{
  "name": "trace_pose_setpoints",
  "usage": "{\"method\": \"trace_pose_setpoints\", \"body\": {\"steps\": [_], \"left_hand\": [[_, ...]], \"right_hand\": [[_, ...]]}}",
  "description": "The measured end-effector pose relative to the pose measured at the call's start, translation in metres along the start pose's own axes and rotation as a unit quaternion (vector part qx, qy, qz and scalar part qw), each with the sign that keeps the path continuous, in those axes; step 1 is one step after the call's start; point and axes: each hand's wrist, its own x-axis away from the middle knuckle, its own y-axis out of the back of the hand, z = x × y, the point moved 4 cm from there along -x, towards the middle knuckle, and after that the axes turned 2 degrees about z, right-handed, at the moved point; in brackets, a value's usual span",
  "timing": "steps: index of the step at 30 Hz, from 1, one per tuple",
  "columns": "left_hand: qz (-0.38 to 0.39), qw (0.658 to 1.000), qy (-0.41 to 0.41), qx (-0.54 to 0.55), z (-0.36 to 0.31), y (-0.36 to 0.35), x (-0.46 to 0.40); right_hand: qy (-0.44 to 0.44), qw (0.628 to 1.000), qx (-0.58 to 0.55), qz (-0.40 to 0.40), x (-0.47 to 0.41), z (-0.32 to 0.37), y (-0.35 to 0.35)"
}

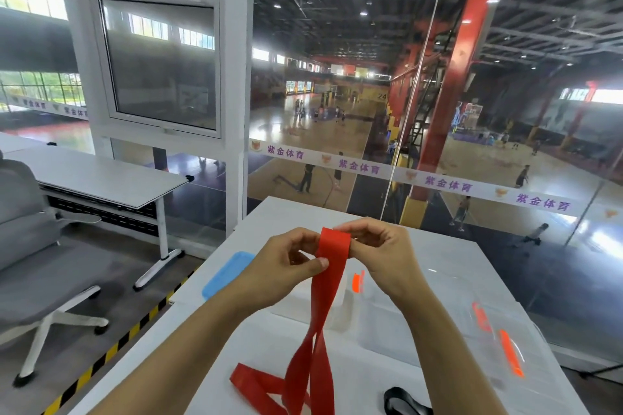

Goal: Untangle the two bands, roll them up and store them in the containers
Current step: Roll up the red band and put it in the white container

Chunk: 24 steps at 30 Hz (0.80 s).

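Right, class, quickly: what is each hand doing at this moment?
Left hand: pinches the upper part of the flat red elastic band.
Right hand: fingers curled round the top fold of the same band.

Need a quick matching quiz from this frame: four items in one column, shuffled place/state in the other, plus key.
Items:
1. red band
2. black band
3. blue lid
4. clear container

Places or states:
A. flat on the table, left of the hands
B. lying at the table's near edge, untouched
C. pinched at its top by the left hand and right hand, tail hanging to the table
D. on the table behind the hanging strip, open

Pairs: 1-C, 2-B, 3-A, 4-D
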Motion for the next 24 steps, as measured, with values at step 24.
{"method": "trace_pose_setpoints", "body": {"steps": [24], "left_hand": [[-0.313,0.933,-0.079,0.156,-0.046,0.059,-0.006]], "right_hand": [[-0.25,0.964,-0.061,-0.062,0.083,-0.11,-0.067]]}}
